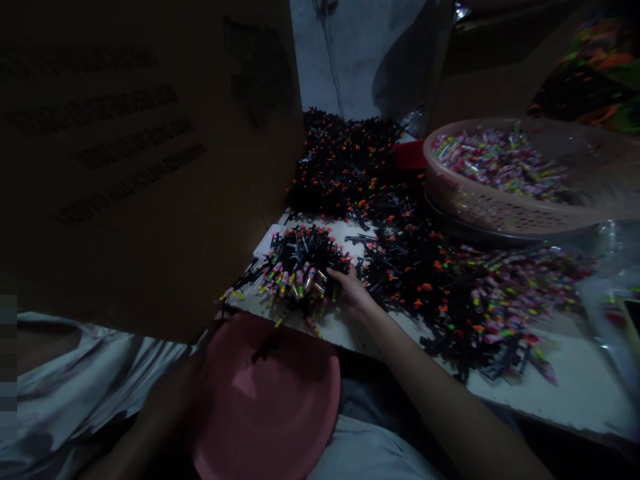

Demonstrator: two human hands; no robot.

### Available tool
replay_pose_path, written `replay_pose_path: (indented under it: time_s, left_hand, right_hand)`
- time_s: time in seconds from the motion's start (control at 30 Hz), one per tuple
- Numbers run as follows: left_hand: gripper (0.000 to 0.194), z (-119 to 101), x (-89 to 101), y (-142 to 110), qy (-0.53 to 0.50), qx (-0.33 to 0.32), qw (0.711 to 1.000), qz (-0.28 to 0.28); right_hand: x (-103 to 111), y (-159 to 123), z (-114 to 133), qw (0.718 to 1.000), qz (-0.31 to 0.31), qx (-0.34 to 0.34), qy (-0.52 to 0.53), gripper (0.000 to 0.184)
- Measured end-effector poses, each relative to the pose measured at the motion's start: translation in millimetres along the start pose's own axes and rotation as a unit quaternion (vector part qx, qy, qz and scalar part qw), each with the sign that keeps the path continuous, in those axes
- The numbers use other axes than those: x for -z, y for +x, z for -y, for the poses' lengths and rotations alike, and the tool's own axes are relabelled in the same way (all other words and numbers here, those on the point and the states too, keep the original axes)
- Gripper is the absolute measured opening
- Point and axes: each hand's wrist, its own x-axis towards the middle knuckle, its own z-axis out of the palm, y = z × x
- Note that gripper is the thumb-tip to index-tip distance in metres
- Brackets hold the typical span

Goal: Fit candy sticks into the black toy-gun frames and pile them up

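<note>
My right hand lies at the right side of a heap of small black toy-gun-shaped plastic pieces with little candy-filled tubes along its front. Its thumb is stretched out against the heap and apart from the index finger; the other fingers are partly hidden. Below the table's front edge, a pink plastic basin sits at my lap with a small dark clump inside. My left hand is a dark blur beside the basin's left rim, its fingers not distinguishable.
A big cardboard box walls off the left. More black and orange pieces cover the white table towards the back. At right stands a pink perforated basket of wrapped candy tubes, with a red container beside it.
</note>
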Motion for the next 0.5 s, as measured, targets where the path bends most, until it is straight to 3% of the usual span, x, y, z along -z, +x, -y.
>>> replay_pose_path:
  time_s: [0.1,0.17,0.23,0.37,0.5]
  left_hand:
    - [0.044,-24,22.8,29,-0.027,-0.029,0.999,-0.024]
    - [0.047,-50,30.8,62,-0.13,-0.141,0.98,-0.061]
    - [0.055,-80,32.1,100,-0.204,-0.178,0.958,-0.097]
    - [0.069,-125,25.1,157,-0.273,-0.158,0.949,-0.026]
    - [0.072,-140,18.1,168,-0.306,-0.195,0.932,0.019]
  right_hand:
    - [0,0,-2,1.0,-0.001,0.004,0.003,0.076]
    - [0,-1,-1,1.0,-0.008,0.002,-0.001,0.084]
    - [-1,-2,0,1.0,-0.009,0.004,-0.01,0.089]
    - [-4,-1,4,1.0,-0.001,-0.001,-0.013,0.095]
    - [-6,3,3,0.999,-0.017,0.004,-0.036,0.105]
